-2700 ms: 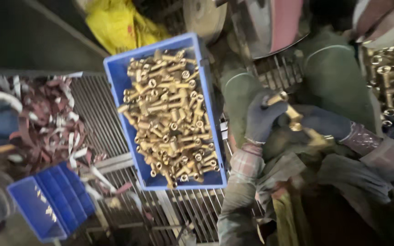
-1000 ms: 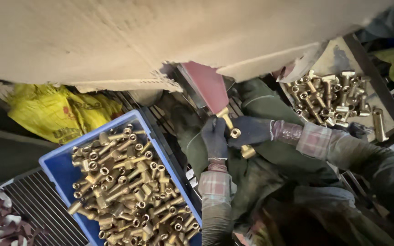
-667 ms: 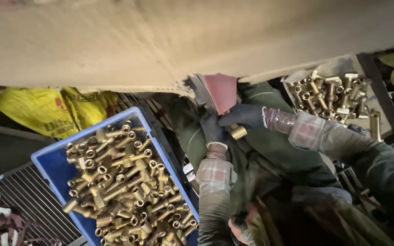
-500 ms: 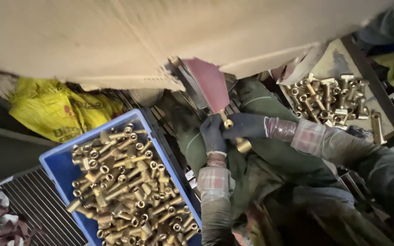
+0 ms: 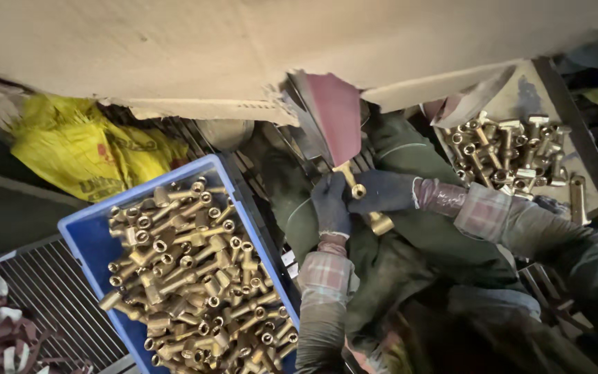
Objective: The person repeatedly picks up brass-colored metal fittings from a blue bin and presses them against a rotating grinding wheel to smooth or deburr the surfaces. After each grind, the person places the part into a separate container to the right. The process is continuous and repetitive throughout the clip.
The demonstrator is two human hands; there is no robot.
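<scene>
Beneath the bench [image 5: 174, 41], both gloved hands, left hand [image 5: 331, 206] and right hand [image 5: 384, 192], remained pinching a brass fitting [image 5: 361, 201], apparently returned against the red belt [image 5: 337, 125].

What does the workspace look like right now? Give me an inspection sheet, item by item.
Surface: metal grating under the bins.
Job's things: brass fitting held by both hands, its end against the reddish sanding belt.
Clutter: blue bin heaped with brass fittings; tray of fittings on the right; yellow sack; worn belt strips.
Grippers: left hand and right hand, gloved, gripping the fitting.
Cables: nothing seen.
Surroundings: pale board overhead.
</scene>
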